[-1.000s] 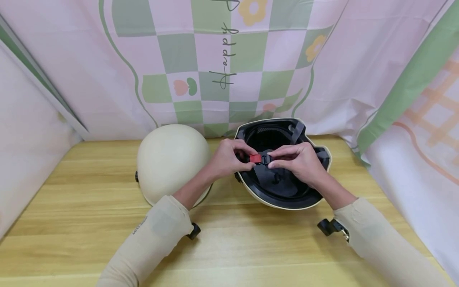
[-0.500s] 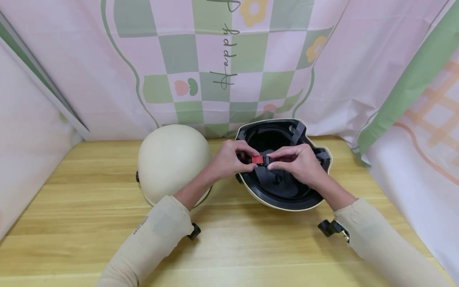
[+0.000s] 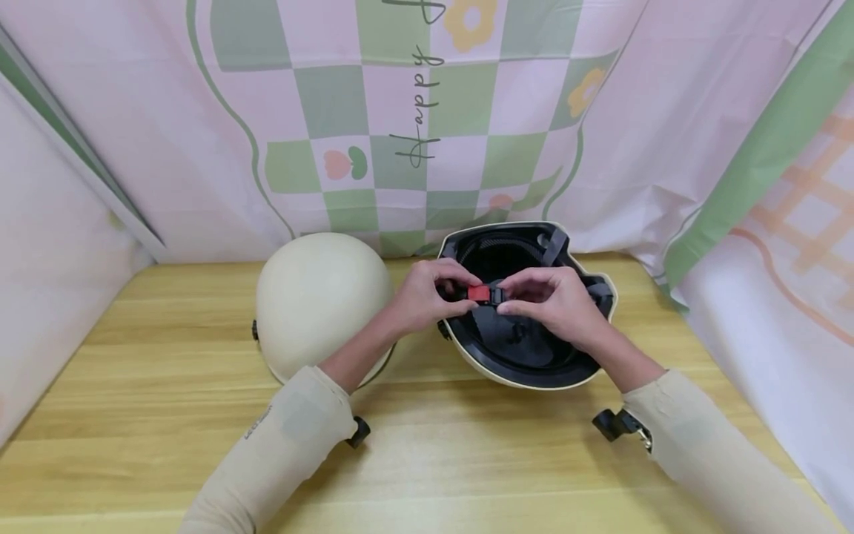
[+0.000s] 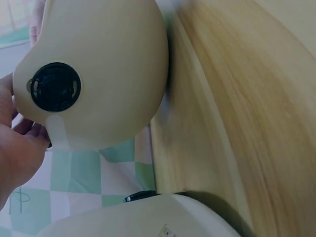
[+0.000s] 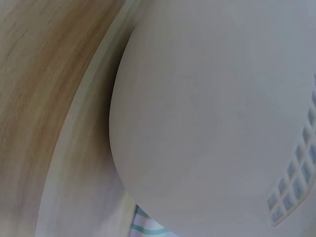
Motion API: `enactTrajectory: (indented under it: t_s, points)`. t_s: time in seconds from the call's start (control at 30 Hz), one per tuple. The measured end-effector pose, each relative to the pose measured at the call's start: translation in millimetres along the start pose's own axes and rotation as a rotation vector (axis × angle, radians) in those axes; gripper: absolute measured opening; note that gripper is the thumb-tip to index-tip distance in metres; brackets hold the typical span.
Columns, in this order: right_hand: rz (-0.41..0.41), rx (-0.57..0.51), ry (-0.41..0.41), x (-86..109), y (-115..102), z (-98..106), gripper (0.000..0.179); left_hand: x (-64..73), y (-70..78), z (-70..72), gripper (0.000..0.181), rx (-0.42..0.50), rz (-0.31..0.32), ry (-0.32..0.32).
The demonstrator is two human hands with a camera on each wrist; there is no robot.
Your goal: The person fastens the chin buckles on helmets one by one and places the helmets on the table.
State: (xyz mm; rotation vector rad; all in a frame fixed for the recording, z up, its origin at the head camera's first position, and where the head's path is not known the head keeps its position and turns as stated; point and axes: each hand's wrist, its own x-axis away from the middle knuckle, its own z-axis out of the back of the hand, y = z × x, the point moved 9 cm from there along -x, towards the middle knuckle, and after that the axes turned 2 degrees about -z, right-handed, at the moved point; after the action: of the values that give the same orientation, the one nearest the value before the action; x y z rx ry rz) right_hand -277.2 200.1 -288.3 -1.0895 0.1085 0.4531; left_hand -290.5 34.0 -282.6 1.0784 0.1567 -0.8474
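An upturned cream helmet [image 3: 490,371] shows its black lining at the right. Above its opening, my left hand [image 3: 423,297] pinches the red part [image 3: 477,294] of a chin-strap buckle between thumb and fingers. From the other side my right hand [image 3: 560,302] pinches the black part [image 3: 497,295], and the two parts meet in line. In the left wrist view, the helmet's shell [image 4: 113,59] with a dark round fitting [image 4: 56,87] hides most of the left fingers. Only the shell [image 5: 207,108] and its vent grille [image 5: 296,182] show in the right wrist view; the right hand is hidden.
A second cream helmet [image 3: 323,297] stands dome up on the wooden table [image 3: 427,460], left of the first and behind the left forearm. A printed curtain [image 3: 394,96] hangs along the table's back edge, with more cloth at both sides.
The red buckle part has shifted very slightly right, closer to the right fingertips. Both hands keep their pinch, and the helmets stay in place.
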Motion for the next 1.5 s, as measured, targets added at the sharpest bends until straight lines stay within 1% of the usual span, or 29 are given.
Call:
enactTrajectory:
  t_s: [0.13,0.23,0.33,0.4,0.47,0.53,0.63,0.7,0.8,0.93,1.03,1.13,1.2,1.3,1.4,1.5]
  points:
    - [-0.014,0.024,-0.018,1.5,-0.1,1.1,0.022,3.6,5.3,5.8,0.022,-0.026,-0.041,0.040]
    - [-0.008,0.046,-0.040,3.4,-1.6,1.2,0.024,7.8,12.4,11.3,0.025,-0.078,-0.081,0.075]
    - [0.008,0.055,-0.086,4.7,-2.9,-1.2,0.028,12.6,20.0,15.4,0.037,-0.146,-0.120,0.082]
    - [0.018,0.059,-0.116,5.5,-3.3,-2.8,0.030,14.9,21.4,16.3,0.049,-0.193,-0.123,0.065]
    - [0.028,0.062,-0.136,6.4,-3.8,-2.8,0.030,16.5,19.9,16.6,0.061,-0.236,-0.103,0.039]
    - [0.039,0.072,-0.140,7.8,-4.8,-0.7,0.029,17.4,16.4,16.8,0.071,-0.275,-0.065,0.015]
    - [0.061,0.095,-0.129,10.1,-9.0,4.5,0.026,18.7,8.8,17.8,0.081,-0.311,0.007,-0.006]
    - [0.080,0.124,-0.106,12.1,-13.7,9.9,0.025,19.5,4.1,18.6,0.085,-0.322,0.050,-0.015]
    - [0.109,0.152,-0.040,15.3,-21.7,23.4,0.023,20.3,-1.6,19.3,0.090,-0.342,0.088,-0.026]
    - [0.135,0.156,0.095,19.2,-26.8,53.8,0.022,20.3,-6.1,19.2,0.096,-0.380,0.103,-0.046]
    - [0.135,0.181,0.193,20.5,-22.9,79.8,0.022,20.5,-10.1,18.7,0.099,-0.379,0.130,-0.063]
    - [0.103,0.227,0.243,20.0,-10.5,100.3,0.024,21.1,-14.1,18.1,0.103,-0.362,0.165,-0.077]
    - [0.063,0.262,0.250,19.6,0.9,109.1,0.027,21.4,-15.7,18.1,0.104,-0.355,0.180,-0.083]
    - [-0.014,0.287,0.225,20.5,19.9,116.2,0.036,21.7,-16.5,18.4,0.104,-0.356,0.192,-0.092]
    - [-0.066,0.252,0.174,21.9,36.0,116.9,0.048,22.1,-16.3,19.1,0.103,-0.361,0.197,-0.098]
    - [-0.102,0.183,0.086,21.9,47.2,111.8,0.055,22.7,-15.3,20.1,0.103,-0.372,0.193,-0.101]
